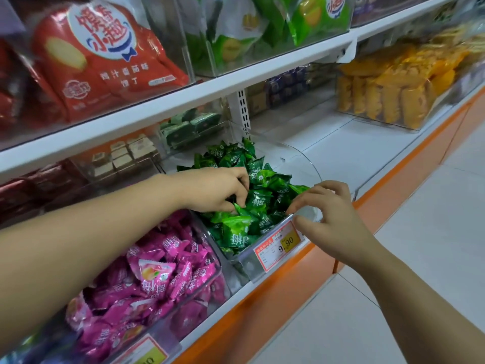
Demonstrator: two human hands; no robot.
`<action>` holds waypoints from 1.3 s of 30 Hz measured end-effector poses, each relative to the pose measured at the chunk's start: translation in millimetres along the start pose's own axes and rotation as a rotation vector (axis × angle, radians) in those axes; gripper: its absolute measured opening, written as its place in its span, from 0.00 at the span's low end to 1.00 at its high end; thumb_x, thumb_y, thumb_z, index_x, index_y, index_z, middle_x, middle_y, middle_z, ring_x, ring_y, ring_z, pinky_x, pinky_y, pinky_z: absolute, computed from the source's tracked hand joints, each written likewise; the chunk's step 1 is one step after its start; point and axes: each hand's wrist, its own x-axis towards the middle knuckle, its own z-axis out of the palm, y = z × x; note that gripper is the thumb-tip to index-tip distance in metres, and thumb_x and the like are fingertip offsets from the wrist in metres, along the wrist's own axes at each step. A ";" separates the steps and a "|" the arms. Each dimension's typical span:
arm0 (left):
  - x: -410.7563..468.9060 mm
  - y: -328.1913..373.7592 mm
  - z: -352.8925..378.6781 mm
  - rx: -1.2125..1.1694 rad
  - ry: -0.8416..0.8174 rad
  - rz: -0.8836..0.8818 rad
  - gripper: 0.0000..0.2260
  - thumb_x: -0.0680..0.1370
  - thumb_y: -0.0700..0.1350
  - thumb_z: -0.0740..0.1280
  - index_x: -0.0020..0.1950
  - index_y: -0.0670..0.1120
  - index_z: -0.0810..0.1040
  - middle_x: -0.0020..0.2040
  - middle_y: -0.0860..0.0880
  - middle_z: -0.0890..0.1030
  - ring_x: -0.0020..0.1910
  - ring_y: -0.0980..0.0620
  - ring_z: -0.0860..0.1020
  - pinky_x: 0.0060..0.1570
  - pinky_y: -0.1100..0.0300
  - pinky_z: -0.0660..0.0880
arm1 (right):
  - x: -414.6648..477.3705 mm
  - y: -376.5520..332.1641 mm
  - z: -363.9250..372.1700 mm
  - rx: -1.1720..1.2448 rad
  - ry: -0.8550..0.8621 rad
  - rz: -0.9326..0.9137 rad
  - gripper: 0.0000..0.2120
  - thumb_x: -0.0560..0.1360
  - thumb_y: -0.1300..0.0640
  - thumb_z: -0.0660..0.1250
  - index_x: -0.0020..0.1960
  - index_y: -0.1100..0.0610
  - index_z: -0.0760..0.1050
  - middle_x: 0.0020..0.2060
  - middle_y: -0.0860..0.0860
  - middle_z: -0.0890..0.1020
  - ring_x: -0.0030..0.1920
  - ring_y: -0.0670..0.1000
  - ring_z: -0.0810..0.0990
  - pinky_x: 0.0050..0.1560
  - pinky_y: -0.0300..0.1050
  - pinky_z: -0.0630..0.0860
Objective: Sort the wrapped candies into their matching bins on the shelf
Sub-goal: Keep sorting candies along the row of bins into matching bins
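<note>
Right hand (328, 219) pinches the front right corner of the green bin (248, 267), thumb under the rim, just right of the orange price tag (279, 244). Pale floor tiles (393, 298) lie near right, below the shelf's orange edge (262, 298). Near left, the pink bin (217, 269) holds pink candies (157, 277). My left hand (217, 189) reaches over it into the green candies (265, 179), thumb and curled fingers pinching one green candy (239, 208). Only its crimped corner shows, so I cannot tell its long axis. Farther back sit small boxes (131, 153). Above them are red bags (105, 61) and green bags (236, 35), and far right, yellow packets (393, 88).
</note>
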 end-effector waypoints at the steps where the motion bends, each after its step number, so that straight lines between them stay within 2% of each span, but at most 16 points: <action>1: 0.0 -3.9 -1.1 0.000 0.005 -0.015 0.07 0.76 0.46 0.70 0.53 0.50 0.80 0.64 0.53 0.68 0.42 0.61 0.69 0.42 0.64 0.62 | 0.3 0.3 1.2 0.002 0.010 0.004 0.07 0.64 0.46 0.58 0.39 0.37 0.73 0.46 0.34 0.77 0.56 0.38 0.55 0.52 0.25 0.59; 4: -3.7 -18.2 -5.8 0.011 0.020 -0.086 0.07 0.75 0.46 0.71 0.51 0.47 0.81 0.63 0.52 0.71 0.47 0.57 0.69 0.45 0.64 0.64 | 0.5 1.8 3.6 0.004 0.042 0.005 0.12 0.60 0.40 0.53 0.38 0.37 0.73 0.45 0.34 0.77 0.55 0.38 0.56 0.51 0.22 0.57; 7: -11.4 -33.7 -8.4 -0.061 0.023 -0.194 0.08 0.75 0.43 0.70 0.53 0.42 0.80 0.58 0.48 0.74 0.48 0.54 0.71 0.48 0.64 0.67 | 0.7 1.4 5.3 0.013 0.059 0.015 0.13 0.59 0.40 0.52 0.37 0.38 0.73 0.44 0.34 0.78 0.55 0.39 0.56 0.51 0.24 0.58; 10: -18.3 -42.0 -6.4 -0.108 -0.035 -0.300 0.11 0.76 0.42 0.69 0.56 0.41 0.78 0.52 0.48 0.78 0.48 0.48 0.76 0.48 0.59 0.71 | 0.8 0.7 6.5 0.025 0.076 0.019 0.13 0.59 0.40 0.52 0.36 0.39 0.73 0.43 0.34 0.78 0.55 0.39 0.57 0.50 0.25 0.59; 13: -25.4 -36.8 -13.6 -0.052 -0.068 -0.346 0.13 0.77 0.44 0.68 0.61 0.45 0.77 0.60 0.49 0.76 0.52 0.50 0.76 0.45 0.65 0.69 | 0.3 0.3 6.5 0.017 0.073 0.014 0.13 0.59 0.40 0.52 0.36 0.38 0.73 0.43 0.34 0.78 0.54 0.40 0.57 0.48 0.25 0.59; 14: -26.6 -30.5 -19.4 -0.035 -0.044 -0.343 0.14 0.77 0.45 0.68 0.63 0.48 0.77 0.64 0.50 0.74 0.55 0.51 0.75 0.47 0.66 0.67 | 0.2 0.2 6.1 0.013 0.072 0.011 0.13 0.59 0.40 0.52 0.36 0.39 0.73 0.43 0.34 0.78 0.54 0.40 0.57 0.48 0.26 0.59; 16: -25.0 -12.8 -30.7 -0.048 0.057 -0.262 0.15 0.77 0.47 0.68 0.63 0.53 0.76 0.68 0.53 0.70 0.62 0.54 0.71 0.58 0.65 0.64 | 0.9 0.2 5.6 0.008 0.075 0.009 0.14 0.59 0.40 0.52 0.36 0.39 0.74 0.43 0.34 0.78 0.54 0.40 0.57 0.48 0.25 0.59; 18: -16.5 11.2 -32.9 -0.130 0.104 -0.090 0.14 0.77 0.50 0.68 0.63 0.56 0.75 0.66 0.56 0.71 0.63 0.58 0.70 0.64 0.64 0.62 | 2.0 0.8 4.5 0.000 0.076 0.006 0.13 0.60 0.40 0.52 0.36 0.38 0.74 0.43 0.34 0.78 0.54 0.40 0.57 0.48 0.25 0.59; 20: -4.9 32.6 -22.3 -0.242 0.024 0.021 0.14 0.77 0.49 0.67 0.64 0.55 0.76 0.62 0.59 0.73 0.61 0.61 0.70 0.64 0.64 0.65 | 1.5 0.7 3.4 -0.020 0.063 -0.006 0.12 0.61 0.40 0.52 0.37 0.37 0.73 0.43 0.34 0.78 0.54 0.39 0.57 0.49 0.25 0.59; 22: 6.0 41.7 -7.9 -0.293 -0.096 0.057 0.16 0.77 0.49 0.68 0.65 0.53 0.75 0.64 0.57 0.72 0.62 0.59 0.70 0.64 0.62 0.65 | 0.8 -0.3 2.0 -0.027 0.048 -0.012 0.09 0.63 0.42 0.55 0.38 0.37 0.73 0.44 0.35 0.78 0.55 0.39 0.56 0.50 0.28 0.61; 26: 14.9 38.7 10.8 -0.229 -0.277 0.047 0.25 0.75 0.52 0.71 0.70 0.55 0.67 0.68 0.55 0.62 0.59 0.57 0.58 0.61 0.59 0.62 | 0.7 -1.5 0.1 -0.019 0.039 -0.002 0.11 0.65 0.49 0.58 0.41 0.43 0.77 0.45 0.36 0.78 0.56 0.39 0.57 0.50 0.28 0.61; 29: 16.4 41.2 18.6 -0.090 -0.259 0.048 0.28 0.73 0.52 0.73 0.69 0.57 0.65 0.64 0.53 0.61 0.58 0.54 0.57 0.60 0.55 0.63 | -0.4 -1.1 -0.4 -0.027 0.037 0.007 0.11 0.64 0.49 0.58 0.42 0.43 0.77 0.45 0.37 0.78 0.56 0.40 0.57 0.49 0.28 0.61; 33: 10.7 36.4 15.0 0.011 -0.194 0.041 0.22 0.75 0.46 0.70 0.66 0.58 0.68 0.54 0.55 0.58 0.55 0.53 0.60 0.54 0.54 0.66 | -2.8 -2.2 -2.8 -0.034 0.008 0.001 0.10 0.65 0.49 0.58 0.43 0.40 0.75 0.46 0.31 0.74 0.55 0.38 0.56 0.48 0.28 0.60; 36: 4.9 29.1 10.6 0.075 -0.174 0.038 0.18 0.75 0.46 0.70 0.62 0.61 0.72 0.54 0.56 0.59 0.55 0.54 0.62 0.57 0.53 0.66 | -4.0 -3.8 -4.6 -0.018 -0.004 0.011 0.10 0.65 0.49 0.58 0.43 0.39 0.74 0.46 0.32 0.74 0.56 0.38 0.56 0.48 0.33 0.61; 39: 2.6 22.8 8.3 0.112 -0.157 0.020 0.15 0.76 0.46 0.69 0.59 0.61 0.75 0.58 0.56 0.65 0.59 0.52 0.65 0.61 0.52 0.65 | -4.5 -5.5 -5.6 -0.008 -0.010 0.017 0.09 0.65 0.49 0.58 0.41 0.37 0.72 0.46 0.31 0.73 0.56 0.38 0.56 0.51 0.39 0.60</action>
